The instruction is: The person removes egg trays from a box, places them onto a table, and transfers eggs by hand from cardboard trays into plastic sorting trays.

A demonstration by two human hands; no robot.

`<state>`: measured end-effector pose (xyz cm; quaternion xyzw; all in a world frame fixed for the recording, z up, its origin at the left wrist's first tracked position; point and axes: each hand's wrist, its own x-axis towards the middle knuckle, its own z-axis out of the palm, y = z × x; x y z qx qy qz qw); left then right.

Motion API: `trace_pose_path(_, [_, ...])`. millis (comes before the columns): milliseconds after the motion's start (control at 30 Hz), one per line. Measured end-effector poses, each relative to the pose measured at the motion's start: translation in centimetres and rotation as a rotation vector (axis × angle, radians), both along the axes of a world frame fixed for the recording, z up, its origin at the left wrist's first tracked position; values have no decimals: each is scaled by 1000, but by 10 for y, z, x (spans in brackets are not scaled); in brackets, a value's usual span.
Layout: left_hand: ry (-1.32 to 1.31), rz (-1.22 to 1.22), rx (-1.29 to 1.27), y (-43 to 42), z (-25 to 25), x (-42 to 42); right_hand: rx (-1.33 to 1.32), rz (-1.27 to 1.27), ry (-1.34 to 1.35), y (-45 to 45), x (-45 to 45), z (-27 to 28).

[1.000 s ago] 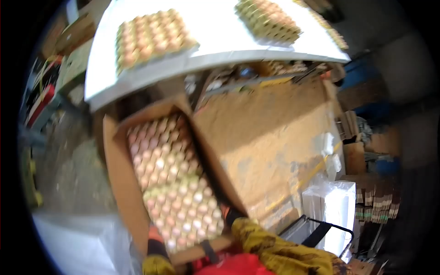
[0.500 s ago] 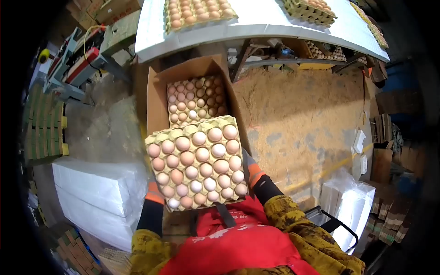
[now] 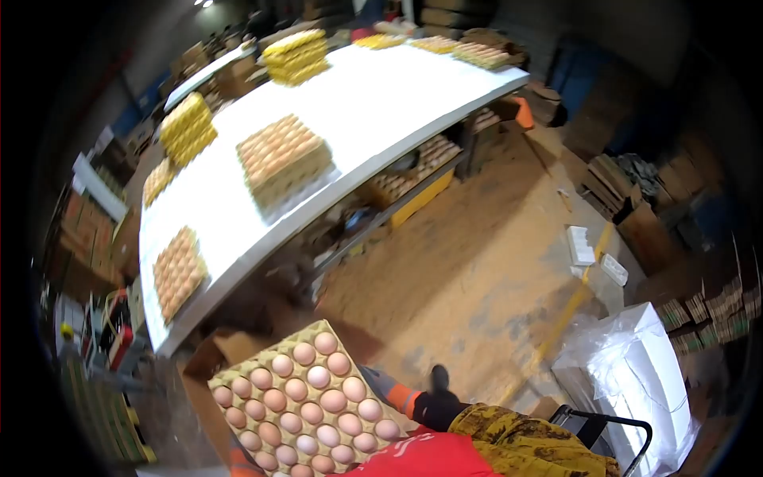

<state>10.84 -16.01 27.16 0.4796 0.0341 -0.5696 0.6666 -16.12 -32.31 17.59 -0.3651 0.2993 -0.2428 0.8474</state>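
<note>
A pulp tray of eggs (image 3: 304,413), tilted in view, is held close in front of my body between my two gloved hands. My right hand (image 3: 380,385), in a grey glove with an orange cuff, grips its right side, the fingers mostly hidden by the tray. Only a bit of orange at the lower left shows my left hand (image 3: 242,463), against the tray's other side. Beyond and beneath the tray is an open cardboard box (image 3: 200,374), its inside largely covered.
A white table (image 3: 358,103) stands ahead, bearing a stack of egg trays (image 3: 284,163), a single egg tray (image 3: 180,274) and yellow tray stacks (image 3: 187,131). A plastic-wrapped white block (image 3: 636,381) and a black metal handle (image 3: 608,425) are to my right.
My view has swung up and to the right, bringing more of the table in. The egg tray, still in both hands, now sits lower in view and covers most of the box.
</note>
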Motion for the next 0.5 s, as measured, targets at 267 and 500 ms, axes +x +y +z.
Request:
trace_pose_path(267, [213,-331,-116,-261,16,-162,98,-383,358,-193,-228,81])
trace_pose_path(500, [354,-523,-240,-487,7,-253,35,-528,363,-366,-333,88])
